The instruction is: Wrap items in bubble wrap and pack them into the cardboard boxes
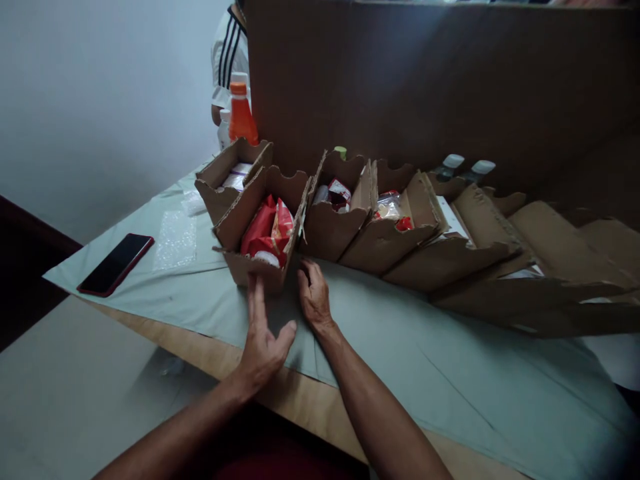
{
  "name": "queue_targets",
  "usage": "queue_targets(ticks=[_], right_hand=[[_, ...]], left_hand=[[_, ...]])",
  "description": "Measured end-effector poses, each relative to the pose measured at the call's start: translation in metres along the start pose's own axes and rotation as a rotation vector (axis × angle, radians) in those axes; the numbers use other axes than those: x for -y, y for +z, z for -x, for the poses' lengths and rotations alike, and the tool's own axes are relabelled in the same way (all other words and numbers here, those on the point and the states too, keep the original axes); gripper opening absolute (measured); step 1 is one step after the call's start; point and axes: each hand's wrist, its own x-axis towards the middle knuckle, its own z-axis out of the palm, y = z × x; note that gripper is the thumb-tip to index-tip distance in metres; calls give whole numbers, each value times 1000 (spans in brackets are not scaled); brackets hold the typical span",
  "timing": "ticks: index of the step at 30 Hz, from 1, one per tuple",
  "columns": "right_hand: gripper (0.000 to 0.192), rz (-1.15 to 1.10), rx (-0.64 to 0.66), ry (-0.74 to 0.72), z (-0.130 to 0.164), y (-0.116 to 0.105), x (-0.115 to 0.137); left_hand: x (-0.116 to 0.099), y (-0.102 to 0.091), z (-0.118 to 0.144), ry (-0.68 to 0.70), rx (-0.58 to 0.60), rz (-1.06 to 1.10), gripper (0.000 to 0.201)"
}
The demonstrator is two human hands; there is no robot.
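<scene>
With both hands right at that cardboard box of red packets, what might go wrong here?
The left hand and right hand sit at the open brown cardboard box of red packets; a push might tip it or jostle the neighbouring cardboard boxes. The red-edged black phone lies near the cloth's edge and might slide off.

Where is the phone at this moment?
In the head view the phone lies flat at the far left on the pale green cloth, beside a clear plastic bag, left of the cardboard boxes.

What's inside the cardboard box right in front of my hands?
The cardboard box holds red snack packets and something white near its front wall. Whatever lies beneath the packets is covered.
</scene>
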Motion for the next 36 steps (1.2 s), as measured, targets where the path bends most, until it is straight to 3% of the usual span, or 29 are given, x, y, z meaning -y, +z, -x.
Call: queue_targets(ticks=[5, 9, 13, 16, 18, 20, 22, 23, 25, 29, 33, 36], right_hand=[[35, -33, -50, 41, -1, -2, -5], [33, -56, -71, 47, -1, 1, -9], [32, -64, -76, 46, -3, 4, -9], [30, -55, -69, 33, -4, 4, -8], [29, -40, -63, 24, -4, 4, -7], [28, -24, -60, 17, -5, 4, -7], [27, -11, -59, 10, -5, 4, -7], [27, -6, -59, 7, -5, 5, -7], [27, 0, -58, 2, -5, 6, -8], [26, -1, -58, 5, -6, 10, -12], [26, -16, -57, 11, -7, 14, -14], [27, -39, -57, 16, -8, 14, -13]], left_hand=[[9, 33, -72, -13, 56, 7, 95], [15, 31, -98, 20, 46, -92, 89], [12, -17, -116, 235, -179, -318, 82], [3, -65, -156, 297, -364, -481, 83], [-3, -91, -189, 284, -343, -549, 75], [-7, -109, -215, 263, -249, -594, 46], [-10, -120, -223, 282, -174, -629, 13], [-11, -124, -220, 311, -156, -646, 5], [-15, -130, -200, 386, -152, -677, 9], [-35, -128, -132, 537, -175, -754, 11], [-70, -86, -69, 709, -160, -825, 12], [-96, -55, -38, 812, -134, -743, 8]])
